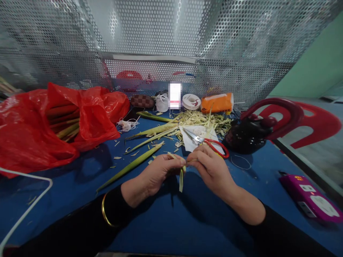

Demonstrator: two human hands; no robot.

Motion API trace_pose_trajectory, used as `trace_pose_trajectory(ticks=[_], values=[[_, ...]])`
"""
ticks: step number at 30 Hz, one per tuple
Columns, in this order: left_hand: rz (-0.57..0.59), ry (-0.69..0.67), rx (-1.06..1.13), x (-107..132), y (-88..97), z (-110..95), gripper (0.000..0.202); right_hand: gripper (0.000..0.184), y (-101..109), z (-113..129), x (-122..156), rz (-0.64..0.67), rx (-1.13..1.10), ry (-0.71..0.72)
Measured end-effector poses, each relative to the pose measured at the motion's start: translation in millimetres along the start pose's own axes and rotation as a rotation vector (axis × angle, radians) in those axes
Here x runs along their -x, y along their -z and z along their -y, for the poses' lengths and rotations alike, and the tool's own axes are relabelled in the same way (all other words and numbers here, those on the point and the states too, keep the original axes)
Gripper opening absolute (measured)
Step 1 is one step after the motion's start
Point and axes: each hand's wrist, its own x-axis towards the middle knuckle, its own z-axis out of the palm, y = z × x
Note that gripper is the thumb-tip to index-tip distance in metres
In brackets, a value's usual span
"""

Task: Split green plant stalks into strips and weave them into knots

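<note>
Apparently left hand point(160, 169) pinches the pale-green leaf strip point(181, 182) above the blue tabletop point(174, 228), right hand point(213, 169) fingers pressed together just beside it, contents unclear; firm left pinch, gentle right-hand motion likely limits tearing.

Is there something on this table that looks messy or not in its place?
Yes. Plant scraps lie heaped at the back of the blue table, with loose bits scattered around, which looks messy. White string lies in a tangle beside the red bag, not wound up. I see nothing clearly broken.
</note>
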Motion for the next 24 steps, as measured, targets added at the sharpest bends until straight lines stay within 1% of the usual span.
trace_pose_trajectory(ticks=[4,6,10,13,15,17,24], values=[[0.063,-0.102,-0.098,0.1,1.2,-0.5,0.019,0.018,1.9,1.0,-2.7,0.008,-0.04,-0.049],[0.069,-0.152,-0.173,-0.1,1.0,0.6,0.019,0.021,2.2,0.6,-3.2,0.038,0.007,-0.085],[0.03,-0.227,-0.354,0.1,-1.4,3.2,0.015,0.024,0.0,1.0,-2.2,0.116,0.136,-0.187],[-0.043,-0.358,-0.575,2.9,-5.0,3.8,0.008,0.027,-3.3,2.4,-1.3,0.151,0.121,-0.324],[-0.106,-0.457,-0.711,5.7,-7.5,4.1,0.006,0.03,-5.7,3.2,-1.0,0.185,0.025,-0.437],[-0.147,-0.503,-0.779,8.0,-9.3,4.7,0.006,0.031,-8.4,3.4,-0.7,0.204,-0.123,-0.538],[-0.145,-0.458,-0.804,8.2,-8.5,5.3,0.011,0.033,-16.1,1.7,-1.6,0.165,-0.579,-0.78]])
